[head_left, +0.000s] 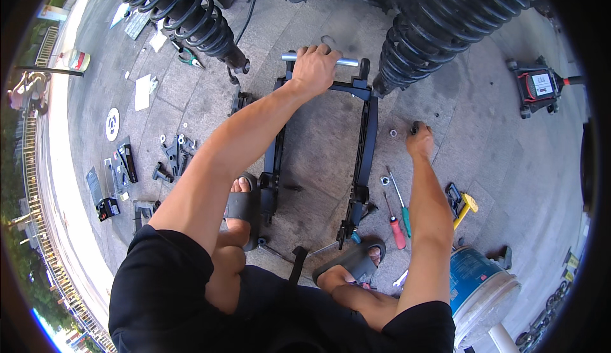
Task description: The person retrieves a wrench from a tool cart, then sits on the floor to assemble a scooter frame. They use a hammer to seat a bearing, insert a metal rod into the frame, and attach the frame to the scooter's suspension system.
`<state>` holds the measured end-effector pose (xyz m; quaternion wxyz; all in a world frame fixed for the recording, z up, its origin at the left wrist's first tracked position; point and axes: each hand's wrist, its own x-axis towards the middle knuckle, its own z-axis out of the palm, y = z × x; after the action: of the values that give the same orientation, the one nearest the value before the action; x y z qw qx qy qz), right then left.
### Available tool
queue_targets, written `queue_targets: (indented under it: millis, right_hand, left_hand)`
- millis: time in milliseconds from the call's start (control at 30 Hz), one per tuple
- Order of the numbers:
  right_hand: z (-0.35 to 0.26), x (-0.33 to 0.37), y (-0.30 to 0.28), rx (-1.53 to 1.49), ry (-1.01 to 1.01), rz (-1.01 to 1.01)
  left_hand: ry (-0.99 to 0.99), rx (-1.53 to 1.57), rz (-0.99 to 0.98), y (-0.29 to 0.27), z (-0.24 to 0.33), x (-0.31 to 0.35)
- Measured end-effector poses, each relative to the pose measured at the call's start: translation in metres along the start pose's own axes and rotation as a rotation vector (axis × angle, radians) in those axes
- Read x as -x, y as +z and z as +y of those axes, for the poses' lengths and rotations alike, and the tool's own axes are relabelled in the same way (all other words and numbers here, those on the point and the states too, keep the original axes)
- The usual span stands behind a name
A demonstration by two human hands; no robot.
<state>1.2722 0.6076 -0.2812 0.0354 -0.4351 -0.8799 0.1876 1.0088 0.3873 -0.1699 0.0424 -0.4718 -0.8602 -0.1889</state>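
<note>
A black metal frame shaped like a motorcycle swingarm (364, 156) lies on the paving between my feet. Across its far end runs a silver metal tube (347, 62). My left hand (314, 70) is closed over the middle of this tube. Off to the right, my right hand (420, 142) is low near the paving, its fingers closed around a small dark part (415, 126) mostly hidden by them. A small metal ring (393, 133) lies just left of that hand. Two screwdrivers, one red-handled (398, 233) and one green-handled (406, 221), lie beside my right forearm.
Two large black coil-spring shock absorbers, left (191, 19) and right (439, 28), hang over the far side. A red-and-black floor jack (538, 88) stands far right, a blue bucket (468, 280) near right. Loose black parts (172, 156) and pliers (189, 57) lie left.
</note>
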Motion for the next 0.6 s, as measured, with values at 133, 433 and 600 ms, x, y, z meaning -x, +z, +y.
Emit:
queue_targets:
  millis: [133, 433, 600]
  right_hand:
    - [0.0, -0.006, 0.003, -0.189, 0.083, 0.044]
    - [-0.006, -0.015, 0.007, -0.147, 0.057, -0.019]
    - [-0.006, -0.01, 0.014, -0.075, 0.003, 0.045]
  left_hand:
    - [0.0, -0.018, -0.042, 0.004, 0.002, -0.004]
    - [-0.031, -0.034, -0.051, 0.021, 0.006, -0.009]
    - [-0.053, -0.015, -0.076, 0.024, 0.005, -0.008]
